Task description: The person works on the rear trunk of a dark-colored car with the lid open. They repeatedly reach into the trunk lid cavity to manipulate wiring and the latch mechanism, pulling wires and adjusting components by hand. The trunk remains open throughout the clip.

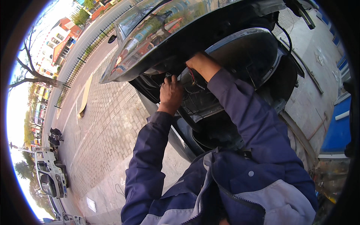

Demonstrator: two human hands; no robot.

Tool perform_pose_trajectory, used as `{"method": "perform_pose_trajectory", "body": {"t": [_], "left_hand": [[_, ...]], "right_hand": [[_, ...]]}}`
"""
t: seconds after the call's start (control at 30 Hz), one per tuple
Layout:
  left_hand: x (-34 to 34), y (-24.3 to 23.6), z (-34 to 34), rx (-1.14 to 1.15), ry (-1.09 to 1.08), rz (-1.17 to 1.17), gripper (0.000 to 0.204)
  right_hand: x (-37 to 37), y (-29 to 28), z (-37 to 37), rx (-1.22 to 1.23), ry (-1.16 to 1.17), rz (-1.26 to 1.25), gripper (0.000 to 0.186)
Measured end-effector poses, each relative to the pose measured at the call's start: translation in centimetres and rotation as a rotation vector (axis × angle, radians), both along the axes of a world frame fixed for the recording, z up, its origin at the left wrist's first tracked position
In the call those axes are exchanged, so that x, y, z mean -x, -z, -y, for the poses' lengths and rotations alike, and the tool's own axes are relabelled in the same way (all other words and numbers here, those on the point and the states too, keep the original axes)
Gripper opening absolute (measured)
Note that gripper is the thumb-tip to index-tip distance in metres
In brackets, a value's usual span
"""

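Note:
A dark car's raised rear lid (157, 33) hangs glossy above me, with the open boot (217, 131) below it. My left hand (170, 93) is up at the lid's inner edge, fingers curled against the dark trim; whether it grips anything is hidden. My right forearm (204, 66) reaches up into the lid's underside, and the hand itself is hidden behind the lid's edge. Thin red and dark wires (193, 76) hang just below my right wrist, between the two hands. Both arms wear dark blue sleeves.
Brick paving (108, 123) spreads to the left, with a long wooden plank (84, 95) lying on it and a metal fence (80, 62) beyond. A white van (50, 176) and a parked scooter (55, 137) stand at lower left. A blue wall (337, 131) is close on the right.

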State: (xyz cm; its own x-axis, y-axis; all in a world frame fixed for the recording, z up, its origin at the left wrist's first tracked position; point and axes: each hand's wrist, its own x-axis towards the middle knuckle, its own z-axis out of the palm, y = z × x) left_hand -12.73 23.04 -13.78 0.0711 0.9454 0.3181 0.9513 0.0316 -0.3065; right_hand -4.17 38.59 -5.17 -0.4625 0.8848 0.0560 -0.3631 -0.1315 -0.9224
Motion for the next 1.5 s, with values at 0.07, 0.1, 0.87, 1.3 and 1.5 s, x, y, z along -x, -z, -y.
{"method": "perform_pose_trajectory", "body": {"t": [0.07,0.1,0.87,1.3,1.5], "left_hand": [[0.6,-0.2,-0.1,-0.003,0.006,0.035,0.019],[0.9,-0.4,0.0,-0.018,0.022,0.073,0.018],[-9.9,0.8,9.1,-0.143,0.227,0.574,0.018],[-8.6,7.5,-4.3,-0.760,-0.819,1.550,0.066],[-7.3,6.6,-6.4,-0.730,-0.869,1.666,0.071]], "right_hand": [[0.2,0.1,0.0,0.078,-0.003,-0.040,0.009],[0.1,0.2,0.2,0.120,-0.004,-0.060,0.008],[-4.6,1.0,-0.2,-0.216,-0.183,-0.154,0.025],[-4.5,2.3,-2.9,-0.167,-0.199,-0.041,0.012],[-3.1,4.7,-7.2,-0.765,-0.098,0.072,0.010]]}}
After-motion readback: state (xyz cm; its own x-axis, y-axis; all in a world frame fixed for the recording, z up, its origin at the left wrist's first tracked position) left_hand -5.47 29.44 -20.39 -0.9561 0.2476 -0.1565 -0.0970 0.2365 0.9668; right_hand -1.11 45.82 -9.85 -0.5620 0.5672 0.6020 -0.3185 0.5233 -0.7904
